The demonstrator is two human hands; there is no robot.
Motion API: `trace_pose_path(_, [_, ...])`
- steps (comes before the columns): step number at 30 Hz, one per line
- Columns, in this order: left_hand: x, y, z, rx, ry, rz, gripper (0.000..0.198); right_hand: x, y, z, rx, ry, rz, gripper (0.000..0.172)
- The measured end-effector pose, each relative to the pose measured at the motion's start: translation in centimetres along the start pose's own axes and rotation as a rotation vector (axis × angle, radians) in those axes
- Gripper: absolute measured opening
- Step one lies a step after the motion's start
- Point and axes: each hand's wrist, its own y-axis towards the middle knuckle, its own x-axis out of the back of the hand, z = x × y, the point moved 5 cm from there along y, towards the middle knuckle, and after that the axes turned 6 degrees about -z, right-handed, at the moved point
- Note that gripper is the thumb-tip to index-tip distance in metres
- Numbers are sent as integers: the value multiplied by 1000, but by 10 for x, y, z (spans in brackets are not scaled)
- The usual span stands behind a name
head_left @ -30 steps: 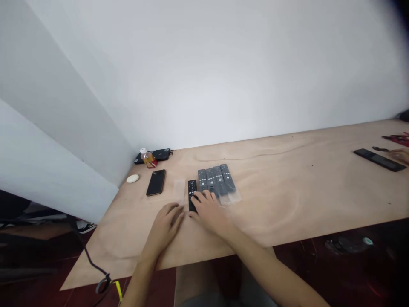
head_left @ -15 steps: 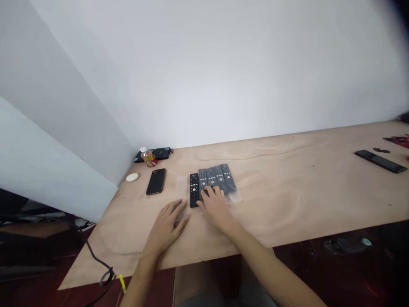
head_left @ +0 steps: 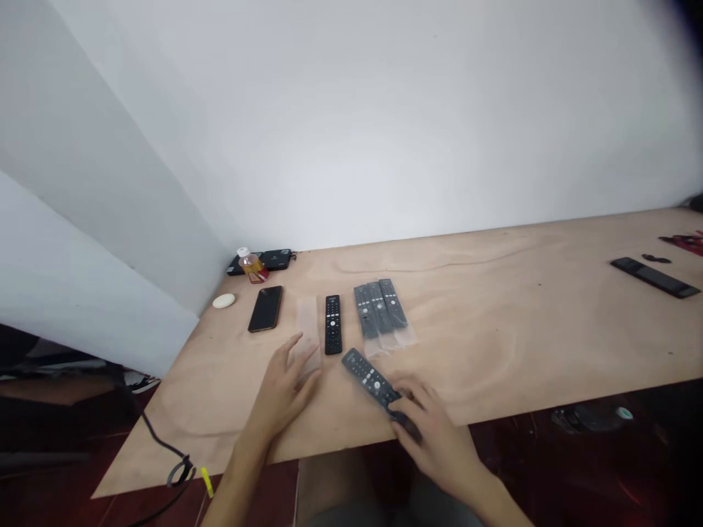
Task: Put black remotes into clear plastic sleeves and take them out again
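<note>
My right hand (head_left: 433,432) is shut on the lower end of a dark grey remote control (head_left: 369,378), which points up and to the left over the plywood table (head_left: 494,344). My left hand (head_left: 283,391) lies open, its fingertips at the near end of a clear plastic sleeve (head_left: 307,329). Just right of that sleeve, a black remote control (head_left: 332,324) lies bare and straight. Farther right are three grey remote controls in plastic sleeves (head_left: 378,311), side by side.
A black phone (head_left: 265,309), a white oval object (head_left: 223,301), a small bottle (head_left: 250,264) and a black box (head_left: 274,259) sit near the back left corner against the white wall. A long black remote control (head_left: 653,277) and a red item (head_left: 684,244) lie far right.
My right hand has drawn a remote control from the row toward the table's near edge, leaving the row one shorter. A co-worker's hand at the far right in the oldest frame has gone.
</note>
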Motion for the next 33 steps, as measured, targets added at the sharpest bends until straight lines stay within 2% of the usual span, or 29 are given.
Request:
trace_pose_path(2, [2, 2, -19, -41, -49, -17, 47, 13, 6, -4, 45, 85, 88, 30])
trace_pose_path(6, [-15, 3, -68, -174, -177, 260, 72, 24, 22, -2, 77, 183, 205, 49])
trace_pose_path(7, [-19, 3, -76, -188, -195, 308, 75, 24, 25, -2, 75, 205, 219, 54])
trace_pose_path(9, [-25, 1, -85, -179, -212, 343, 65, 24, 25, -7, 51, 249, 227, 59])
trace_pose_path(13, [-26, -7, -77, -90, -224, 293, 43, 34, 16, -39, -78, 331, 114, 57])
trace_pose_path(16, [-22, -14, -68, -44, -229, 190, 38, 45, 9, -58, -158, 352, -24, 33])
trace_pose_path(19, [-21, -17, -65, -34, -226, 141, 37, 47, 9, -57, -154, 378, -108, 19])
trace_pose_path(23, [-22, -17, -66, -31, -232, 121, 37, 36, 13, -48, -173, 507, -118, 21])
trace_pose_path(26, [-19, -19, -65, -17, -256, 95, 36, 26, 14, -46, -288, 671, -97, 32])
trace_pose_path(30, [-15, -22, -65, -11, -273, 39, 37, 19, 21, -37, -435, 814, -84, 33])
trace_pose_path(33, [-13, -22, -66, -24, -265, 17, 39, 15, 30, -26, -416, 844, -71, 40])
